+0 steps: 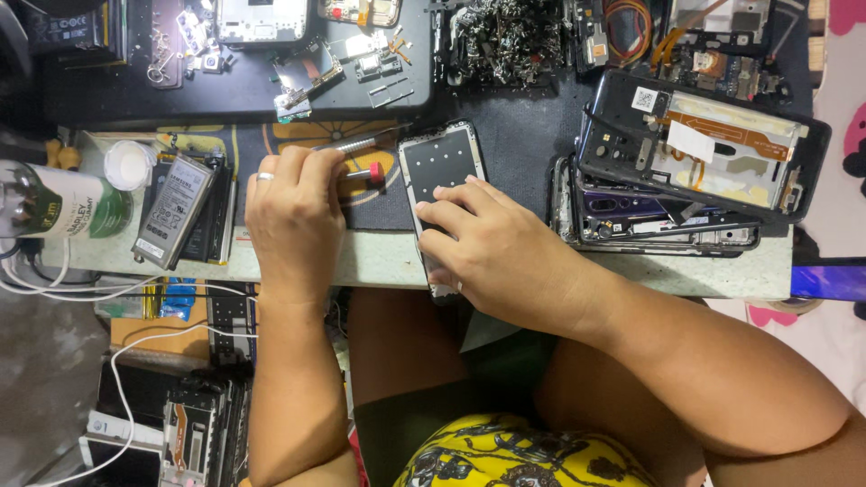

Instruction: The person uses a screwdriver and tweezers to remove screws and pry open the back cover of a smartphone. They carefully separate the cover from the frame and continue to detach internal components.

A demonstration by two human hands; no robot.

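Note:
An opened phone frame [442, 164] lies on the dark mat at the front of the workbench, its bare black inner plate facing up. My right hand [492, 252] rests over its lower half and holds it by the edges. My left hand [293, 212], a ring on one finger, grips a slim metal screwdriver [356, 144] and a red-tipped tool [372, 172] just left of the phone. The tool tips point toward the phone's upper left corner.
A phone battery [171, 212] lies at the left beside a green-labelled bottle [54, 203]. Stacked opened phone frames [699, 149] sit at the right. A heap of small metal parts [505, 41] and circuit boards lie at the back. White cables [126, 379] hang below.

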